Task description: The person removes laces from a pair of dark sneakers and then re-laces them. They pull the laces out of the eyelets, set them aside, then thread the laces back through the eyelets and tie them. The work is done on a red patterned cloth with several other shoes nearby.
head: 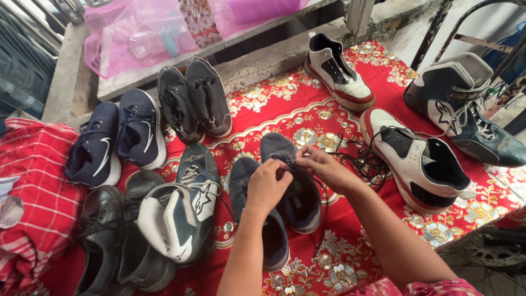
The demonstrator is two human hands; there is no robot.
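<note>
Both of my hands work at the laces of a dark blue sneaker [296,200] lying in the middle of a red flowered cloth [290,109]. My left hand [268,183] pinches the lace near the shoe's tongue. My right hand [323,164] grips the lace from the other side. The shoe's mate [268,241] lies just left of it, partly under my left forearm. A tangle of loose black laces [364,161] rests to the right of my right hand.
More shoes ring the cloth: navy sneakers [118,140], dark grey shoes [194,101], black leather shoes [115,241], a white-and-teal high-top [181,211], white-and-red sneakers [424,161] and a teal boot [466,104]. A red checked cloth [33,186] lies left. Pink plastic bags [142,33] sit on a shelf.
</note>
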